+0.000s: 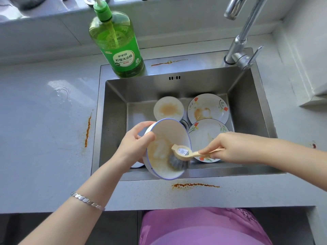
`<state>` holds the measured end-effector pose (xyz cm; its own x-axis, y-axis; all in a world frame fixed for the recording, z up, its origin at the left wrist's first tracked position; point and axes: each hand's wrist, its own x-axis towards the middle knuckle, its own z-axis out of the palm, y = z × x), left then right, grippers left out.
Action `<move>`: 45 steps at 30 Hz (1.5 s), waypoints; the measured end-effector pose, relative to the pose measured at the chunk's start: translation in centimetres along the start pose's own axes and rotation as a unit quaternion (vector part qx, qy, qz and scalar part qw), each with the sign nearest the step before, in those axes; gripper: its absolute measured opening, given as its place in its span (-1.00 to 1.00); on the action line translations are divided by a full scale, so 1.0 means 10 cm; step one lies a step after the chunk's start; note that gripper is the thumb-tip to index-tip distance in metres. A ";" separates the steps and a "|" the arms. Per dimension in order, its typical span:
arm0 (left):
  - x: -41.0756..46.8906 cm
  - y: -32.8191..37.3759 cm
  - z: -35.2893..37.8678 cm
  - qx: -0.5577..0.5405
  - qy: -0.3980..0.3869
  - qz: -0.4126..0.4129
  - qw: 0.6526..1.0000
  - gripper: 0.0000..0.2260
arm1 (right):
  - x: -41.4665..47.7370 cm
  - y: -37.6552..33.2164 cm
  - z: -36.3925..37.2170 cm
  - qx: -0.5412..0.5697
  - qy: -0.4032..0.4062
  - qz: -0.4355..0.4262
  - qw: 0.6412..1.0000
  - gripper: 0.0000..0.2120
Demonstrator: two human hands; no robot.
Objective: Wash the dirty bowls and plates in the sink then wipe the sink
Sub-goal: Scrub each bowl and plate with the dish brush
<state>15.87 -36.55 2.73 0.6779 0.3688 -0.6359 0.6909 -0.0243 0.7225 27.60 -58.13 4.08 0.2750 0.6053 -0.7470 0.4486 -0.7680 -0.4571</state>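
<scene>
Sink (113, 131): tilted blue-rimmed bowl (164, 137), brown-smeared inside, brush (178, 160) touching.

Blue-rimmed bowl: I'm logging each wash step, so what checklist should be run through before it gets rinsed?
1. Hold secure: ok, left hand grips the blue-rimmed bowl at its rim over the sink.
2. Tool in place: ok, right hand holds the brush by its handle, bristles inside the bowl.
3. Inside scrubbed clean: not ok, brownish film shows.
4. Water running: not ok, no stream shows below the tap.
5. Soap on bristles: cannot tell.
</scene>
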 end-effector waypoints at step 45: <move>0.01 0.08 0.28 -0.169 0.177 0.198 0.949 -0.57 | -0.13 -0.07 0.03 0.227 0.222 -0.034 0.948 -0.69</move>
<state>17.19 -39.16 2.46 0.6997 0.6833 -0.2087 0.2392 0.0512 0.9696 26.64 -58.43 5.25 0.6344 0.6077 -0.4778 0.0943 -0.6743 -0.7324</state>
